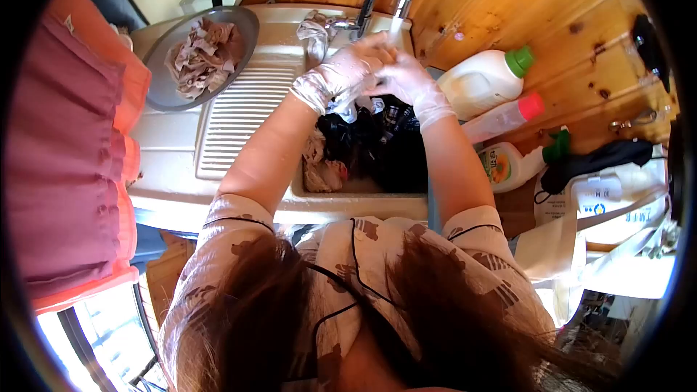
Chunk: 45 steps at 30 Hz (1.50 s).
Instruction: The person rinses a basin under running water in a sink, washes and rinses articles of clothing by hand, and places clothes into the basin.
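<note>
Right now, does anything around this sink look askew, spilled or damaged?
No spill or damage stands out. Slightly odd: a crumpled cloth sits by the metal tap fitting near the left hand, apart from the fabric in the gray basin. The bottles appear tilted, possibly lens distortion.

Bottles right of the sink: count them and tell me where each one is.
3, in a row: the green-capped bottle farthest from the wearer, the pink-capped bottle in the middle, the spray bottle nearest. Others may be hidden.
</note>
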### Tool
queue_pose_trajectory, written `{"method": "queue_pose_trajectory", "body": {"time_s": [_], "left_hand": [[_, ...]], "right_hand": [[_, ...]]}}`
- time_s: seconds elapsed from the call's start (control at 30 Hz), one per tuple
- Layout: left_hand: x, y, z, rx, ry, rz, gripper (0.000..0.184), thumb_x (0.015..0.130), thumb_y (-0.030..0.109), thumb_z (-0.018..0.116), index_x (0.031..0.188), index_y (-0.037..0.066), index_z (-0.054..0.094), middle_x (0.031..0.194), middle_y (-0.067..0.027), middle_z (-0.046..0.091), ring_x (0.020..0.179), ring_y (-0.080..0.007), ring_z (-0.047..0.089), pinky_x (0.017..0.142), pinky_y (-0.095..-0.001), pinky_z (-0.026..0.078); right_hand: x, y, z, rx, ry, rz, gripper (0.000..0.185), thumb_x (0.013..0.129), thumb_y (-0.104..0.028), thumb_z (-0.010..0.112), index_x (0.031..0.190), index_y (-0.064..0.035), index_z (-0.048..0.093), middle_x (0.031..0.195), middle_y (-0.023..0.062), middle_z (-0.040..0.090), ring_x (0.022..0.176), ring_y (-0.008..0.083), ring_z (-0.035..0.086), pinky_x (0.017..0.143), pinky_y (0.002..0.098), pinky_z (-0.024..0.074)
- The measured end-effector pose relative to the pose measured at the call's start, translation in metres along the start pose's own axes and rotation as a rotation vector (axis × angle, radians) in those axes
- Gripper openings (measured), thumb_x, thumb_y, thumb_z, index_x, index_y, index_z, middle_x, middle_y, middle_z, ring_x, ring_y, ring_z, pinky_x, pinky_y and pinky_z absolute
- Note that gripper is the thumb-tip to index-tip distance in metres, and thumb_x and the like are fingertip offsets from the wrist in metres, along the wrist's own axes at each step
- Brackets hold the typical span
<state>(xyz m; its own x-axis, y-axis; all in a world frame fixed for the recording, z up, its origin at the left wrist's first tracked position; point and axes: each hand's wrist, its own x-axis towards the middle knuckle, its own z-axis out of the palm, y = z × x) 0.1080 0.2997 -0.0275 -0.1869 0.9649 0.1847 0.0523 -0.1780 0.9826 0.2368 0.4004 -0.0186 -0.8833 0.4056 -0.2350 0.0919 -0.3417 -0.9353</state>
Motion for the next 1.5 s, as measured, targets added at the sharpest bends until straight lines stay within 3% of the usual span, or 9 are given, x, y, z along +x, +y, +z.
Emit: {"method": "queue_pose_trajectory", "body": {"time_s": [0.17, 0.43, 0.57, 0.7, 0.87, 0.97, 1.17, 1.37, 1.5], "left_hand": [[-0.016, -0.036, 0.007, -0.43, 0.022, -0.068, 0.067, 0.086, 0.005, 0.06, 0.143, 0.005, 0.025, 0.084, -0.0018, 0.064, 0.077, -0.0054, 0.056, 0.073, -0.0184, 0.046], [-0.027, -0.124, 0.065, -0.466, 1.137, -0.016, 0.035, 0.091, 0.018, 0.058, 0.121, 0.001, 0.053, 0.097, -0.0104, 0.065, 0.083, -0.014, 0.062, 0.074, -0.0267, 0.05], [-0.039, -0.098, 0.049, -1.343, 0.839, -0.693, 0.063, 0.083, 0.056, 0.058, 0.125, 0.011, 0.049, 0.116, -0.008, 0.056, 0.109, -0.023, 0.052, 0.094, -0.0491, 0.038], [0.011, -0.22, 0.075, -1.953, 0.661, 0.026, 0.046, 0.085, 0.054, 0.057, 0.103, 0.012, 0.054, 0.097, -0.0071, 0.059, 0.091, -0.026, 0.056, 0.081, -0.0408, 0.047], [0.0, -0.21, 0.071, -2.022, 0.281, -0.027, 0.024, 0.09, 0.038, 0.054, 0.085, 0.015, 0.055, 0.078, -0.0041, 0.055, 0.071, -0.0222, 0.054, 0.061, -0.0334, 0.047], [0.004, -0.153, 0.083, -1.592, 0.673, -0.298, 0.023, 0.085, 0.023, 0.054, 0.103, 0.009, 0.055, 0.096, -0.0081, 0.057, 0.091, -0.0235, 0.055, 0.078, -0.0323, 0.046], [-0.018, -0.147, 0.056, 1.241, 0.431, 0.077, 0.025, 0.084, 0.02, 0.051, 0.106, 0.011, 0.059, 0.106, -0.0074, 0.061, 0.102, -0.0226, 0.054, 0.085, -0.0332, 0.043], [-0.007, -0.175, 0.053, 1.004, 0.3, -0.011, 0.016, 0.086, 0.02, 0.048, 0.094, 0.011, 0.059, 0.087, -0.0098, 0.063, 0.072, -0.0242, 0.061, 0.065, -0.0345, 0.05], [-0.009, -0.147, 0.067, -0.779, 0.566, -0.255, 0.044, 0.087, 0.046, 0.045, 0.107, 0.008, 0.058, 0.107, -0.0109, 0.06, 0.095, -0.0249, 0.057, 0.085, -0.0365, 0.044]], "right_hand": [[-0.005, 0.035, 0.004, -0.216, -0.062, 0.014, 0.055, 0.078, 0.008, 0.06, 0.127, -0.0055, 0.041, 0.101, 0.0075, 0.06, 0.093, 0.0221, 0.062, 0.078, 0.0383, 0.0548], [0.021, 0.072, 0.002, -0.238, 0.3, -0.345, 0.038, 0.075, 0.011, 0.055, 0.112, -0.0002, 0.052, 0.089, 0.007, 0.064, 0.077, 0.0173, 0.062, 0.071, 0.027, 0.0516], [-0.007, 0.067, 0.022, 0.144, 0.203, -0.254, 0.039, 0.078, 0.005, 0.046, 0.117, -0.0014, 0.047, 0.099, 0.0136, 0.06, 0.088, 0.0233, 0.061, 0.077, 0.0336, 0.0528], [-0.027, 0.081, 0.044, 0.018, 0.313, -0.196, 0.047, 0.075, -0.001, 0.051, 0.121, -0.0029, 0.043, 0.109, 0.0119, 0.054, 0.1, 0.0236, 0.055, 0.08, 0.0356, 0.0484], [0.0, 0.122, 0.014, -0.801, 0.339, -0.288, 0.02, 0.082, -0.013, 0.061, 0.095, 0.002, 0.054, 0.09, 0.014, 0.058, 0.087, 0.0241, 0.058, 0.079, 0.0339, 0.0461], [0.038, 0.09, 0.006, -0.991, 0.559, -0.09, 0.025, 0.084, -0.02, 0.056, 0.089, 0.0042, 0.057, 0.087, 0.0233, 0.059, 0.084, 0.0357, 0.058, 0.074, 0.0379, 0.0466], [0.039, 0.108, 0.003, -0.736, 0.508, -0.364, 0.017, 0.083, -0.011, 0.057, 0.092, 0.0037, 0.058, 0.086, 0.0198, 0.059, 0.079, 0.0304, 0.06, 0.072, 0.0359, 0.0471], [0.037, 0.103, 0.023, -1.646, 0.486, -0.464, 0.029, 0.087, -0.026, 0.06, 0.078, 0.0008, 0.059, 0.069, 0.0191, 0.059, 0.067, 0.0311, 0.058, 0.065, 0.0378, 0.0467], [0.066, 0.103, -0.017, -1.193, 0.595, -0.159, 0.033, 0.09, -0.03, 0.053, 0.09, 0.0015, 0.059, 0.089, 0.0212, 0.063, 0.081, 0.0397, 0.061, 0.07, 0.0434, 0.0486]]}}
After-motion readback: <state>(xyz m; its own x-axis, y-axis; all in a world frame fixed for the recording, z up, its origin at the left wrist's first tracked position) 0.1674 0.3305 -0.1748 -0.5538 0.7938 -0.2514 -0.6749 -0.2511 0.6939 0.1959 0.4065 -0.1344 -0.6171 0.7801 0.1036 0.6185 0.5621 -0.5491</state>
